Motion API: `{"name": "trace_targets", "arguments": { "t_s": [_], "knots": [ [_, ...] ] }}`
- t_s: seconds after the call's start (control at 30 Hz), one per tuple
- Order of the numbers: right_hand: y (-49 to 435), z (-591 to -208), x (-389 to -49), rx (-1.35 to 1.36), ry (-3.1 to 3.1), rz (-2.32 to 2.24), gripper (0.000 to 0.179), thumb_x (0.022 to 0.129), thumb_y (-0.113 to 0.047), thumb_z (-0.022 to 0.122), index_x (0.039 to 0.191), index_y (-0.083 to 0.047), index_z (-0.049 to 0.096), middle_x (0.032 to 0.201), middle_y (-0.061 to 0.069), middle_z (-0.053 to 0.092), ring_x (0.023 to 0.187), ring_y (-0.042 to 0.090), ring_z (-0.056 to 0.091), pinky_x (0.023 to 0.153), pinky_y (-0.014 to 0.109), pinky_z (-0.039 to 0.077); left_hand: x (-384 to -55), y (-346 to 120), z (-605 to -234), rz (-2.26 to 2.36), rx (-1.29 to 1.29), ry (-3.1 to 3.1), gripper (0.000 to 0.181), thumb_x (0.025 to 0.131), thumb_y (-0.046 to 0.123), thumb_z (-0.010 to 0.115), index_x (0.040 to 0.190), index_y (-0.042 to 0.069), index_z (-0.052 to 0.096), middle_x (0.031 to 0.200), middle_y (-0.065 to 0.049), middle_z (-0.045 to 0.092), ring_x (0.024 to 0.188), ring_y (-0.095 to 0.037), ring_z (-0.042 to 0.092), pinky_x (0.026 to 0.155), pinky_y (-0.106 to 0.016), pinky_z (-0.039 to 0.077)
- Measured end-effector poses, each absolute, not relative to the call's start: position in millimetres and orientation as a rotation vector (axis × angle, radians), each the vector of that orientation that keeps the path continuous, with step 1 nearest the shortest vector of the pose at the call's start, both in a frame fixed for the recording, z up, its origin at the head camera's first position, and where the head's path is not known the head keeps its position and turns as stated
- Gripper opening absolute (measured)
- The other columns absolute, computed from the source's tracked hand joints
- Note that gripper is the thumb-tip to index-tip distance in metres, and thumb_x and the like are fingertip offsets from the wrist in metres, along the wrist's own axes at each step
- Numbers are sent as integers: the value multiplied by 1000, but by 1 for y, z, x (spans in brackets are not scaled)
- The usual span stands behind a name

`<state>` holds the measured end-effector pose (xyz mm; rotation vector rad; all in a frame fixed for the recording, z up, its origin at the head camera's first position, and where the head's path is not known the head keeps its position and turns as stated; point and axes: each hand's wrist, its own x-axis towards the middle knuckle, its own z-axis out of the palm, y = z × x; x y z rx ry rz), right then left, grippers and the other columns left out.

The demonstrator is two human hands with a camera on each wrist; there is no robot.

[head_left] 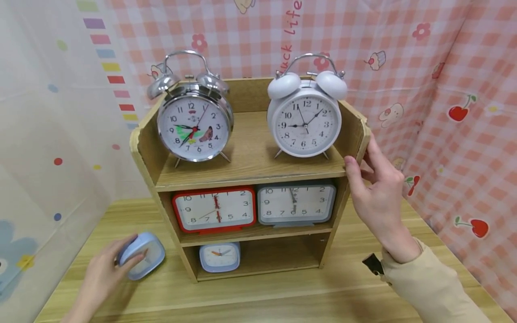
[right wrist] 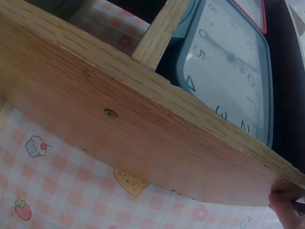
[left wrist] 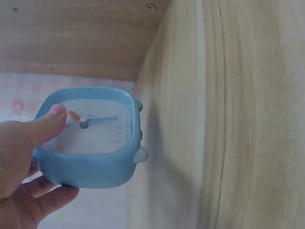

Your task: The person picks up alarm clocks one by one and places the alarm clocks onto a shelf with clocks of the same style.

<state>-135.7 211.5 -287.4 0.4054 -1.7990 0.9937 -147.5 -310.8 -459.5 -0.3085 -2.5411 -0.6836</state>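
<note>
My left hand (head_left: 106,265) grips a small light-blue alarm clock (left wrist: 93,169) at the left of the shelf, thumb over its face and fingers behind. In the left wrist view its small feet point toward the tabletop. My right hand (head_left: 377,193) holds the right side panel of the wooden shelf (head_left: 258,177) near its top, thumb at the front edge and fingers behind. A matching blue clock (head_left: 220,262) stands at the left of the bottom compartment. A red clock (head_left: 216,229) and a grey-blue clock (head_left: 296,220) share the middle compartment.
On the top shelf stand a silver twin-bell clock (head_left: 195,128) and a white twin-bell clock (head_left: 304,125). The shelf rests on a wood-grain table (head_left: 258,300). A checked pink curtain (head_left: 387,89) hangs close behind and to the right.
</note>
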Motion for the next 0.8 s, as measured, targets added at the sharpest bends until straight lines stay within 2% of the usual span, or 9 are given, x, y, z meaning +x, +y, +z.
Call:
{"name": "trace_targets", "arguments": {
  "t_s": [0.1,0.2,0.27,0.4,0.5,0.6,0.67,0.73,0.8],
  "knots": [
    [212,-288,-136,407,-1805,994,58,97,6,66,152,-9,56,129,29,72,111,-18,65,82,3,53,-137,-309,-457,-720,-347,-2511,55,76,10,92,127,2,72,113,-23,77,96,18,51,70,-4,46],
    [211,-288,-136,413,-1792,1003,58,96,7,66,151,-7,56,128,29,73,110,-17,66,81,3,53,-123,-306,-455,-753,-390,-2501,54,77,9,92,127,4,73,113,-19,77,100,27,43,73,3,43],
    [211,-288,-137,416,-1778,1010,58,95,8,66,150,-6,57,127,29,73,108,-16,67,80,3,52,-114,-305,-454,-758,-407,-2513,55,77,10,92,128,6,73,114,-16,77,100,26,46,75,4,43],
    [211,-288,-138,420,-1760,1016,57,94,10,67,149,-4,58,126,29,73,108,-16,67,80,3,52,-99,-300,-454,-737,-440,-2536,57,75,13,94,128,12,74,114,-10,76,95,20,53,68,-3,47],
    [212,-288,-138,415,-1768,1011,56,95,9,67,149,-4,59,126,29,74,108,-16,67,81,3,52,-92,-295,-454,-721,-522,-2485,62,68,12,97,126,16,75,113,5,76,97,20,56,68,-4,47],
    [212,-288,-137,412,-1781,1004,56,96,7,66,150,-7,58,127,28,73,109,-16,67,81,3,53,-87,-287,-453,-712,-644,-2379,70,58,8,99,124,17,77,114,19,73,102,22,57,74,0,45],
    [212,-288,-137,414,-1788,1002,56,97,6,66,151,-8,57,129,28,73,111,-16,67,82,4,53,-84,-280,-450,-713,-715,-2331,73,55,8,99,125,17,76,115,21,71,104,22,57,76,0,45],
    [212,-289,-137,417,-1789,1000,57,97,5,66,151,-8,57,129,28,73,111,-15,67,82,4,53,-82,-271,-447,-718,-785,-2282,66,63,17,99,124,16,76,116,18,73,105,21,58,77,-1,47],
    [211,-289,-137,419,-1787,1000,57,97,5,66,151,-9,57,128,28,73,111,-15,67,83,4,53,-80,-260,-445,-736,-843,-2239,53,78,33,93,125,16,76,116,14,73,106,22,58,79,-1,47]
  ]
}}
